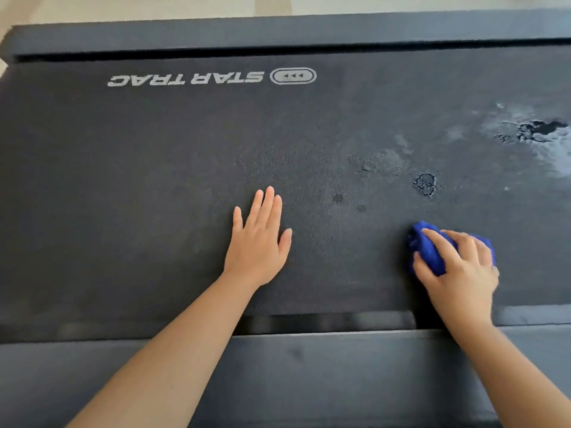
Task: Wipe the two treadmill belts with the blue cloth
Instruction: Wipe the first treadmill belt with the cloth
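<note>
At about ten o'clock from the middle of the view, the white STAR TRAC logo [213, 77] reads upside down on the dark treadmill belt [123, 180], which fills most of the frame between the far side rail [278, 32] at twelve and the near side rail [309, 366] at six. Just below centre, the left hand [259, 242] lies flat on the belt, palm down, fingers straight and together, grasping nothing. Toward four o'clock, the right hand [460, 267] presses the bunched blue cloth [428, 248] onto the belt, fingers curled over it. A small round crusty spot [425, 184] sits at twelve o'clock from the cloth, apart from it. Pale dusty smears [531, 131] spread at two o'clock, by the right edge.
</note>
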